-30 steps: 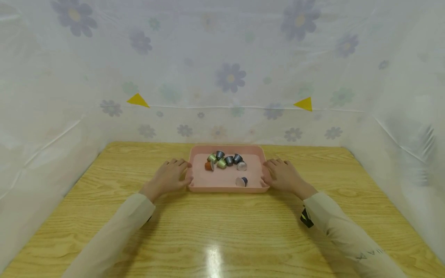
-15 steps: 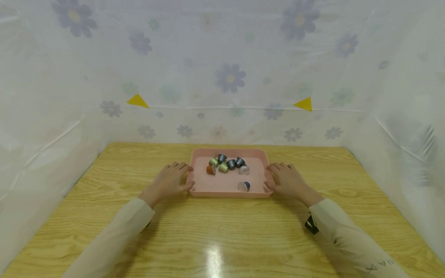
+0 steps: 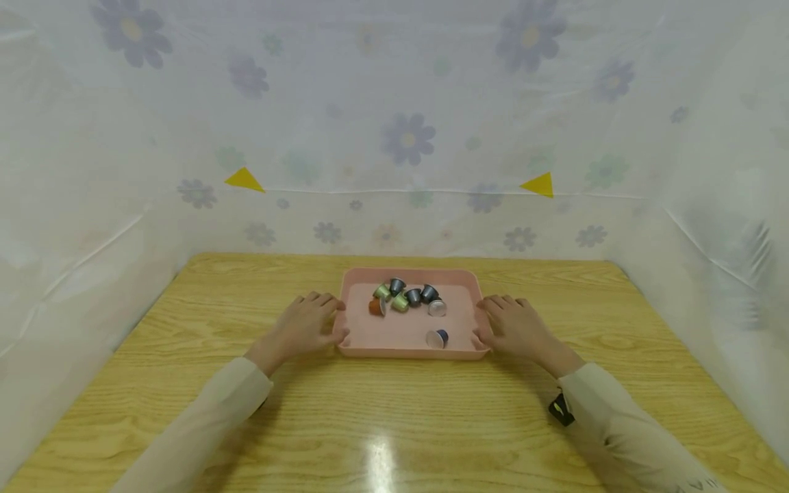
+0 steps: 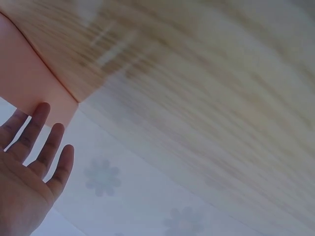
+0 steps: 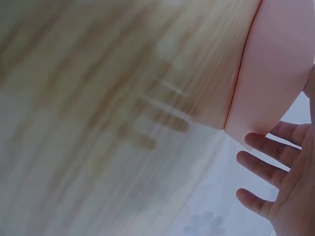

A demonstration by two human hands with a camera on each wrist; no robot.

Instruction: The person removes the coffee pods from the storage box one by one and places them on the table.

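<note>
A shallow pink tray [image 3: 388, 335] lies on the wooden table in the head view, holding several coffee capsules. Together in its far half lie an orange capsule [image 3: 374, 306], green capsules [image 3: 399, 302], dark grey capsules [image 3: 414, 297] and one with its pale lid showing [image 3: 437, 308]. A dark blue capsule [image 3: 441, 337] lies on its side near the front right corner. My left hand [image 3: 303, 324] grips the tray's left end, and my right hand [image 3: 516, 327] grips the right end. In both wrist views some fingers reach over the rim while others lie against the outer wall.
The wood-grain table [image 3: 320, 424] extends around the tray, with its far edge close behind. A white flowered sheet [image 3: 407, 89] hangs at the back and along both sides. Two yellow triangles [image 3: 245, 179] mark the back sheet.
Both hands have drawn the tray toward me and slightly to the right. The capsules have come along in much the same arrangement.
</note>
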